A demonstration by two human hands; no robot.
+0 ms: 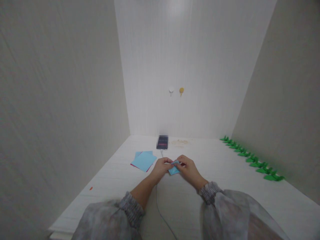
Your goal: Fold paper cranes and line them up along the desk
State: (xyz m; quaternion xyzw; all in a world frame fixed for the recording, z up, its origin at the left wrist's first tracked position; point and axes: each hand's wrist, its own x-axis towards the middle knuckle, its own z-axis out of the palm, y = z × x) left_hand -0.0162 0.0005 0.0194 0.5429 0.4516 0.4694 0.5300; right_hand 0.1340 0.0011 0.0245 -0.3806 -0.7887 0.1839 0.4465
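Observation:
My left hand (pixel 161 167) and my right hand (pixel 188 168) meet over the middle of a white table (pixel 225 200). Both pinch a small folded piece of light blue paper (pixel 174 169), which shows between the fingers. The fold's exact shape is hidden by my fingers. A short way to the left of my left hand lies a loose stack of blue paper sheets (pixel 143 160) with a pink edge showing beneath.
A dark phone (pixel 162 142) lies beyond my hands with a thin cable (pixel 160 206) running toward me. A row of several green folded paper pieces (pixel 251 159) lines the right wall. Two small hooks (pixel 176 90) sit on the back wall. A tiny red scrap (pixel 91 188) lies at left.

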